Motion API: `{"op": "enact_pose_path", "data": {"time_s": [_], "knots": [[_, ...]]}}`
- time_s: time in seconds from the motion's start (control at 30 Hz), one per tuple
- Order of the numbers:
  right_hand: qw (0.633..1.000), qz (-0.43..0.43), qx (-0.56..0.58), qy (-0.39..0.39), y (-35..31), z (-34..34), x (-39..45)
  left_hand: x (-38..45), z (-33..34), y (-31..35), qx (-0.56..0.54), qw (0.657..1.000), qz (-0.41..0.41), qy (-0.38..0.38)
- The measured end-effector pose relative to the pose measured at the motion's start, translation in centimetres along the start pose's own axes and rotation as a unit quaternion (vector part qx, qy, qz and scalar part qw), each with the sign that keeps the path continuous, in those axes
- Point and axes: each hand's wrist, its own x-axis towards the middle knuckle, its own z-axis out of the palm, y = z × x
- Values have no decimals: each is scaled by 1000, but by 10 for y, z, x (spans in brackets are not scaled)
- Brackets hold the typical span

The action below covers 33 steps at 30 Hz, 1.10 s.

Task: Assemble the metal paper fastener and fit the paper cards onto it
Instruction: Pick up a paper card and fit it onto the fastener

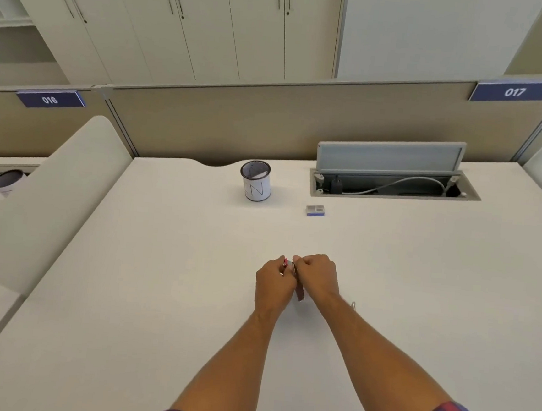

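Both my hands meet over the middle of the white desk (160, 261). Between them is a small stack of paper cards (299, 293) with reddish edges, held upright on edge. My left hand (272, 284) is closed on the near left side of the stack, and a small metal and pink bit (284, 265) shows at its fingertips. My right hand (317, 273) pinches the top of the cards. A small metal fastener piece (354, 306) lies on the desk just right of my right wrist. Most of the cards are hidden by my fingers.
A white cylindrical pen cup (255, 185) stands at the back middle. A small blue and grey box (315, 210) lies to its right. Behind that, an open cable hatch (393, 183) with its lid raised. A padded divider (51, 192) borders the desk's left side.
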Motion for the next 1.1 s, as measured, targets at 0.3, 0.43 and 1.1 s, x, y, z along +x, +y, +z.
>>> {"op": "enact_pose_path", "data": {"time_s": [0.3,0.43,1.1], "knots": [[995,34,-84,-45,28,-9,-35,-28,9,-21,26,996,-41,-74],[989,32,-137,-43,27,-14,-43,-32,12,-24,27,997,-40,-67],[979,16,-203,-34,41,-17,-66,-52,14,-44,-32,994,-84,-53]]}}
